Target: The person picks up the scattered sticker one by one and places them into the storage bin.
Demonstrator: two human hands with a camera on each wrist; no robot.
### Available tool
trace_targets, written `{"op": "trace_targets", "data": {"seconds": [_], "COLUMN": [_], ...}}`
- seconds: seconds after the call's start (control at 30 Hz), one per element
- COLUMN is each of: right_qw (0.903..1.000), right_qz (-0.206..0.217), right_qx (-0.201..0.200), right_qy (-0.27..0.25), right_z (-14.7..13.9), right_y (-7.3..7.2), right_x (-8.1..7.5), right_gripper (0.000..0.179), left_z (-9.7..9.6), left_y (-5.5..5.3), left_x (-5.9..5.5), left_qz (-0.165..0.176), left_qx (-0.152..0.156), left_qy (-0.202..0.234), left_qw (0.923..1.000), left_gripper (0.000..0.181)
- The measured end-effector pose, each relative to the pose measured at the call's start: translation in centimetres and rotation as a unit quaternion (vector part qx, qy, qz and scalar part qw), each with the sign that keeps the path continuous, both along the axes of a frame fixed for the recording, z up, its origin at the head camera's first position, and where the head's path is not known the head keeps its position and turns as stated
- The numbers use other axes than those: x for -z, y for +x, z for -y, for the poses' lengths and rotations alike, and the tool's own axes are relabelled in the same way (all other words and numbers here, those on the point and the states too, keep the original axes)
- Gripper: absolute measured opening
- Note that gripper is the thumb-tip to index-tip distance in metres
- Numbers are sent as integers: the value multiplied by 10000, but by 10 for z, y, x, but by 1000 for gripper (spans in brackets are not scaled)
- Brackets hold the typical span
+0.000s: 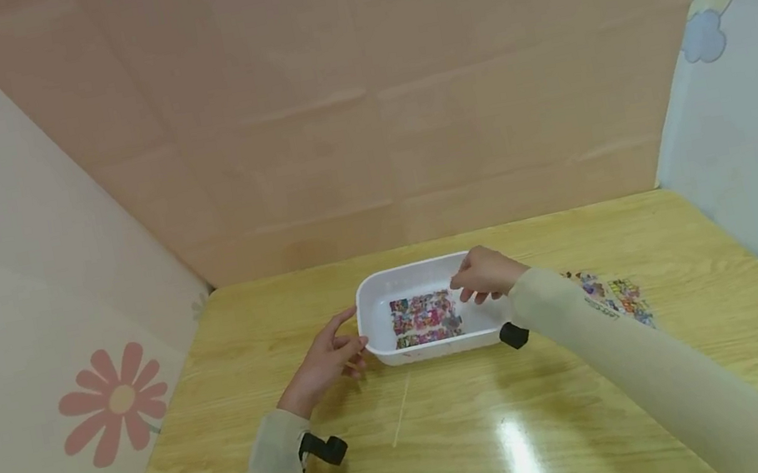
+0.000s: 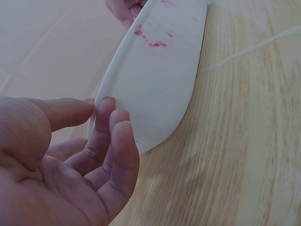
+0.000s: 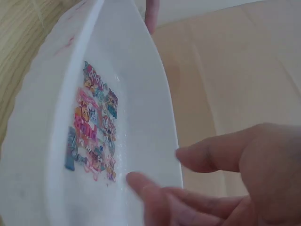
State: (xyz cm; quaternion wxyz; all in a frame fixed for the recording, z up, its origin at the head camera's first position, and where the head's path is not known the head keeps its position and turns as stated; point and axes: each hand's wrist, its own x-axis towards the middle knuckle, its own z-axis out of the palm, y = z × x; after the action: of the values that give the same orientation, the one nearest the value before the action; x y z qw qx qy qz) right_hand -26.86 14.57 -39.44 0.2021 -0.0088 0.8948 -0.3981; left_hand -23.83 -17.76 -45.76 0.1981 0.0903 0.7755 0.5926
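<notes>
A white plastic tray (image 1: 374,318) with raised walls stands on the wooden table. On its floor lie several flat, colourful printed pieces (image 1: 426,318), like stickers with lettering, side by side (image 3: 94,125). My left hand (image 1: 328,357) holds the tray's left end, thumb and a finger against the rim; in the left wrist view, other fingers of this hand (image 2: 89,160) curl beside the outer wall. Over the right part of the tray hovers my right hand (image 1: 486,275). Its thumb and index finger stand apart in the right wrist view (image 3: 221,179), with nothing visible between them.
More colourful printed pieces (image 1: 629,298) lie on the table to the right, partly hidden by the right sleeve. Red stains (image 2: 155,42) mark the tray's outer wall. A brown panel (image 1: 371,103) rises behind the table, with pale patterned walls either side.
</notes>
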Motion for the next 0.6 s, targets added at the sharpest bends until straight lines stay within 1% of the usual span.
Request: {"op": "trace_targets", "data": {"seconds": [0.07,0.13,0.17,0.23,0.3,0.37,0.43,0.6], "right_qw": [9994,9977,9967,9952,9942,9932,9895,9773], "right_qz": [-198,-400,-499,-721,-910,-1043,-1222,-1325], "right_qx": [28,194,281,410,505,496,462,474], "right_qy": [-270,-510,-583,-526,-259,121,622,1582], "right_z": [-7,-17,-23,-36,-51,-66,-82,-114], "right_y": [3,7,9,14,20,27,33,47], "right_x": [1,3,3,3,2,0,-1,-1], "right_gripper": [39,39,40,40,41,44,45,49], "left_z": [1,2,2,1,1,0,-1,0], "left_y": [1,2,3,3,3,3,2,0], "left_x": [1,0,0,-1,-1,-1,-1,-1], "left_qz": [-25,-32,-29,-25,-20,-12,-1,21], "left_qx": [1,-15,-28,-36,-31,-25,-14,29], "left_qy": [-12,-22,-27,-26,-39,-41,-38,-6], "left_qw": [10000,10000,10000,10000,10000,10000,10000,10000], "left_gripper": [64,63,63,63,63,63,63,63]}}
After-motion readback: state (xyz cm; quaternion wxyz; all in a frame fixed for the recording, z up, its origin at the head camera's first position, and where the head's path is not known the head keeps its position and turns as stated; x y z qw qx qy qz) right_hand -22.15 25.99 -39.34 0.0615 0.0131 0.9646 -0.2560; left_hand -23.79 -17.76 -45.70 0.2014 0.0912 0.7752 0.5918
